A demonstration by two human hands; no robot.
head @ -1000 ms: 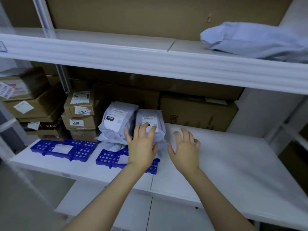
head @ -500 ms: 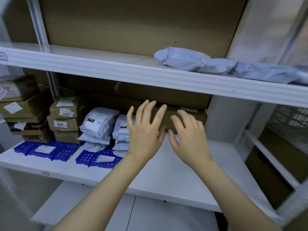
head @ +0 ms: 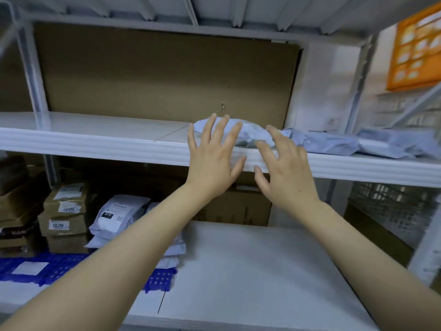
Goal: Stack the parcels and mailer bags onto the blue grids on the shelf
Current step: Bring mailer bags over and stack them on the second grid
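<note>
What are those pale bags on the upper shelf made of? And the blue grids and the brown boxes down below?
The pale bags look like thin plastic film, soft and faintly glossy, since they crumple and crease. The blue grids seem to be moulded hard plastic, going by their even colour and regular holes. The brown boxes look like matte cardboard, with dull brown faces and folded edges.

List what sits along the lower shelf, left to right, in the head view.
Dark carton stack → labelled cardboard parcel stack → white mailer bag stack → large brown box at the back.
</note>
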